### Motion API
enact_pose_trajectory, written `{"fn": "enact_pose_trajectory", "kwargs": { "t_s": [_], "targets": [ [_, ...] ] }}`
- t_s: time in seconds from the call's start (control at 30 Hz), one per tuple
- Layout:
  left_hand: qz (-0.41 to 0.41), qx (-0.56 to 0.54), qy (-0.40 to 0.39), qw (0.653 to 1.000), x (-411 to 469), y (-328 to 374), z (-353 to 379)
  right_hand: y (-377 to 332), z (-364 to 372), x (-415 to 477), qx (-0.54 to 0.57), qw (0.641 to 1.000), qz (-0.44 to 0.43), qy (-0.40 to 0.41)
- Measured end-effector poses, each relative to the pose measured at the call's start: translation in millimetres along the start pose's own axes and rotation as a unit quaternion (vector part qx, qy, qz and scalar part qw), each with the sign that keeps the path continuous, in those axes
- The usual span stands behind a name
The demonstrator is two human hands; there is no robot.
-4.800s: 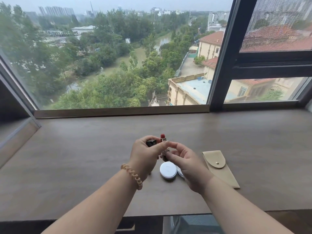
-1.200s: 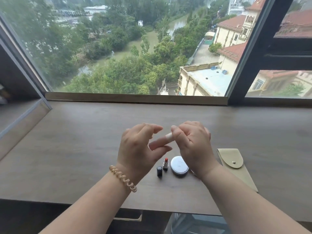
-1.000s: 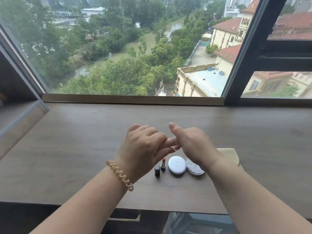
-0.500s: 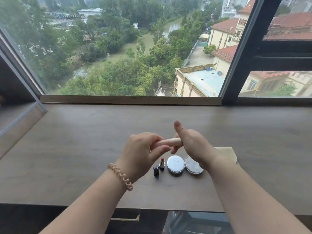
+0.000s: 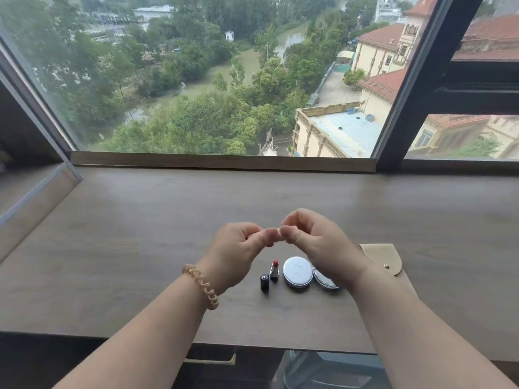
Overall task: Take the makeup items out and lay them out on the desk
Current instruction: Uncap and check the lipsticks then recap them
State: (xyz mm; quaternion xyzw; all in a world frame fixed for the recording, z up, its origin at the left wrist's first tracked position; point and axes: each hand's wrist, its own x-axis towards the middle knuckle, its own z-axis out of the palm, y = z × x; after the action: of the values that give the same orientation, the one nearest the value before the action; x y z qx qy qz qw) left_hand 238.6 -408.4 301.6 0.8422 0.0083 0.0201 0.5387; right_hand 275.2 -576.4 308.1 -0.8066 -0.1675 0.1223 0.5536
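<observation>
Above the desk (image 5: pixel 134 237), my left hand (image 5: pixel 238 255) and my right hand (image 5: pixel 318 245) meet fingertip to fingertip. Both pinch a small pale tube (image 5: pixel 277 229), of which only a sliver shows between the fingers. Below them stands an uncapped red lipstick (image 5: pixel 274 270) with its black cap (image 5: pixel 264 281) upright beside it. To the right lies a white round compact (image 5: pixel 297 272). A second round compact piece (image 5: pixel 325 281) is half hidden under my right wrist. The beige snap pouch (image 5: pixel 386 258) lies flat to the right.
A wooden sill (image 5: pixel 222 162) and a large window bound the desk's far side, with a dark window frame (image 5: pixel 407 88) at right. An angled panel (image 5: pixel 39 197) closes the left end. A drawer handle (image 5: pixel 210 360) shows under the front edge.
The lipstick and its cap have been stood on the desk. My hands then took up the pale tube; they have since drawn together over it, hiding most of it.
</observation>
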Motion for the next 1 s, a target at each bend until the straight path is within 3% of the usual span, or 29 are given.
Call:
{"fn": "enact_pose_trajectory", "kwargs": {
  "t_s": [0.2,0.37,0.57,1.0],
  "targets": [
    [0.11,0.191,0.037,0.975,-5,-5,-2,3,7,6,0.007,0.996,0.086,-0.032],
    [0.006,0.046,0.015,0.999,2,-10,-2,2,1,4,0.071,0.994,0.064,-0.047],
    [0.006,0.059,-0.003,0.998,2,-14,-4,1,-5,5,-0.056,0.994,0.079,-0.056],
    [-0.002,0.041,-0.029,0.999,-3,-17,-7,7,-2,2,-0.092,0.993,0.031,-0.068]
  ]
}}
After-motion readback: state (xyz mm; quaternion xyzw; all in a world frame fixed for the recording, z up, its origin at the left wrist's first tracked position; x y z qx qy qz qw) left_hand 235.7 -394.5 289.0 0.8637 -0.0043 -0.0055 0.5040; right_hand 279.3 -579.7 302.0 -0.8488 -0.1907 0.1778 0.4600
